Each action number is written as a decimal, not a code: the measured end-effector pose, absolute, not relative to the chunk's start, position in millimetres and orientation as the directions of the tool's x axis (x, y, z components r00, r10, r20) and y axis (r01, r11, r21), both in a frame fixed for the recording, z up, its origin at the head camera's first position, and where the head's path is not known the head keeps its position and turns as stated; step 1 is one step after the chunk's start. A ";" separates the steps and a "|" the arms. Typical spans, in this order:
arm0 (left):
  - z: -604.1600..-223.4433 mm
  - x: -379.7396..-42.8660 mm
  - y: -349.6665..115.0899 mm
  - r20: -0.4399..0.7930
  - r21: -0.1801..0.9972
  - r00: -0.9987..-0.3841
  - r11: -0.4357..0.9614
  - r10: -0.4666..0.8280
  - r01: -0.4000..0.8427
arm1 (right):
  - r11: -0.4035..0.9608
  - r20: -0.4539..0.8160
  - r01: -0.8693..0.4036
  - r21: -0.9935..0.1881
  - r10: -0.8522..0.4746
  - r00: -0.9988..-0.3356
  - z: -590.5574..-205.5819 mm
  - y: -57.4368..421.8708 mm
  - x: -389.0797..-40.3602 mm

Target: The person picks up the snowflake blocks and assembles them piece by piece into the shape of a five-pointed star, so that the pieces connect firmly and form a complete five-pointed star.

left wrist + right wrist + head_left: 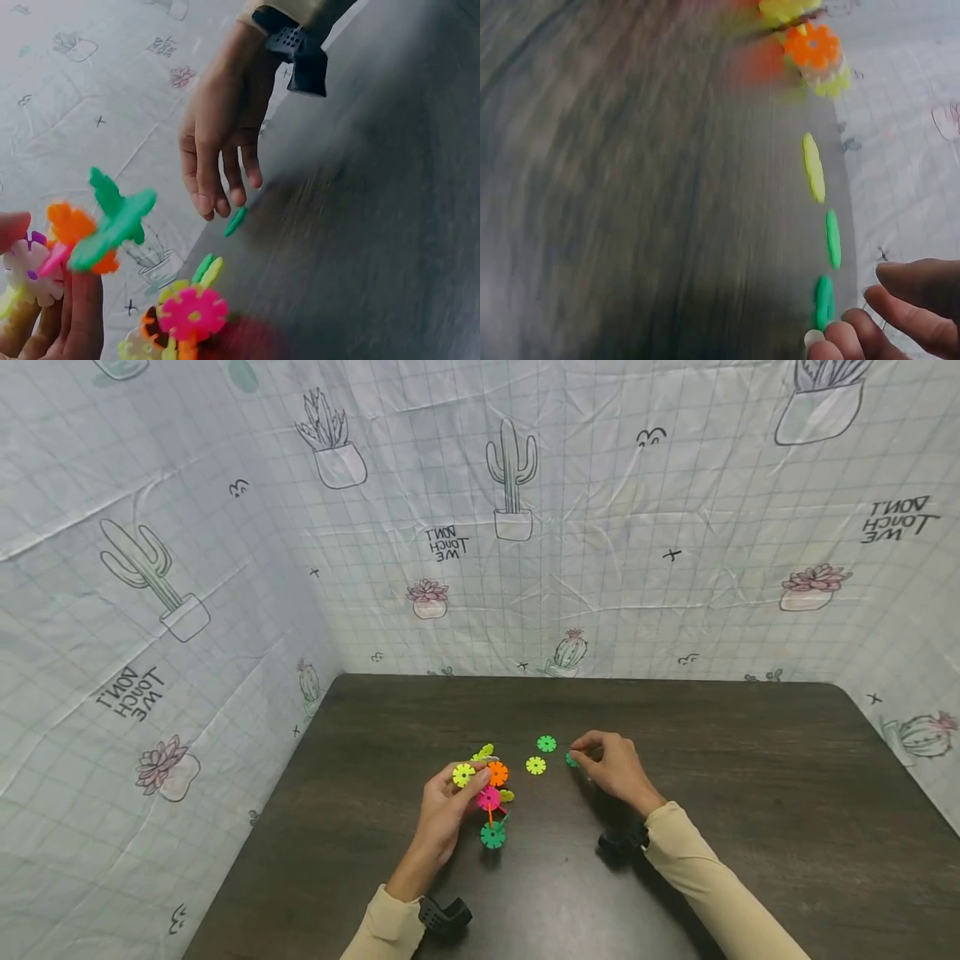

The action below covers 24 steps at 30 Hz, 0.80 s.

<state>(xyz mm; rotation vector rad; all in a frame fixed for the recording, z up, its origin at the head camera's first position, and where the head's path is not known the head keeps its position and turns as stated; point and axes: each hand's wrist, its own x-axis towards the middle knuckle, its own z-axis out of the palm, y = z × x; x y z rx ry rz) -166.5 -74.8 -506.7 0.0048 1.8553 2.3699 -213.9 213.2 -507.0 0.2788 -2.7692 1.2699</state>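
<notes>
Your left fingers grip a cluster of notched discs above the counter; your right fingers bend loosely, grasping nothing, just beside a dark green disc. The cluster is built of thin, flat rounds that look like plastic, each rim cut into petal-like lobes around a small centre hole. Yellow, orange, pink, white and green pieces slot together at differing angles, with a green piece at the end nearest you. Your left thumb lies across part of it.

Between the cluster and your right fingers, a bright green disc and a yellow disc lie flat, slightly apart. The counter has dark wood grain and a soft sheen. Behind it hangs creased, pale cloth, printed with gridlines, cacti and reversed lettering. In the right wrist view, your fingertips hide the dark green disc's lower end.
</notes>
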 end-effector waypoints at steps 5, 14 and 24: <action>-506.4 -168.2 -86.4 -0.106 0.977 -0.994 -0.180 0.040 -0.112 | 0.600 0.140 -0.252 -0.759 -0.227 -0.964 -506.7 192.2 -214.0; -509.7 -168.8 -95.1 -0.100 0.987 -0.995 -0.124 0.003 -0.100 | 0.548 0.070 -0.301 -0.781 -0.402 -0.913 -507.8 140.5 -203.2; -509.6 -167.5 -97.1 -0.087 0.990 -0.996 -0.111 -0.015 -0.085 | 0.561 0.077 -0.293 -0.774 -0.377 -0.923 -514.8 117.9 -199.1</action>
